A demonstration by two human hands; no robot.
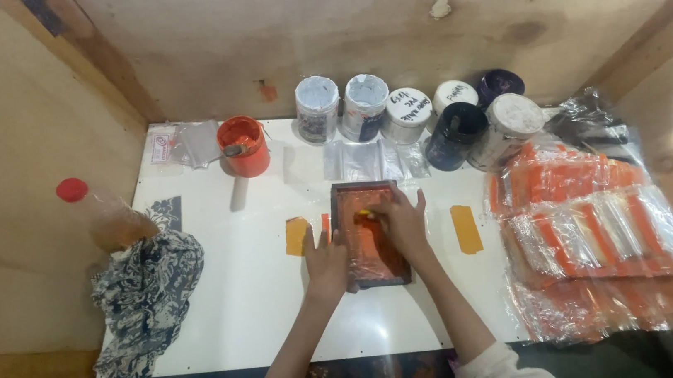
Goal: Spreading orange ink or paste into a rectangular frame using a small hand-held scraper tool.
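A small dark-framed printing screen (371, 235), coated in orange ink, is seen lying flat at the centre of the white table (241, 307). Its left edge is pressed by the left hand (327, 263), laid flat with fingers open, gripping nothing. Inside the frame, the right hand (401, 222) is closed on a small yellow-tipped tool (365, 213), though the tool is largely hidden. Orange tape strips (466, 229) are stuck at 3 and 9 o'clock of the screen. An open orange ink pot (244, 145) is placed at 11 o'clock, and a row of jars (412, 116) at 12 to 1 o'clock. Packets of orange pieces (592, 245) are stacked at 3 o'clock; a patterned cloth (146, 296) is draped at 9 o'clock.
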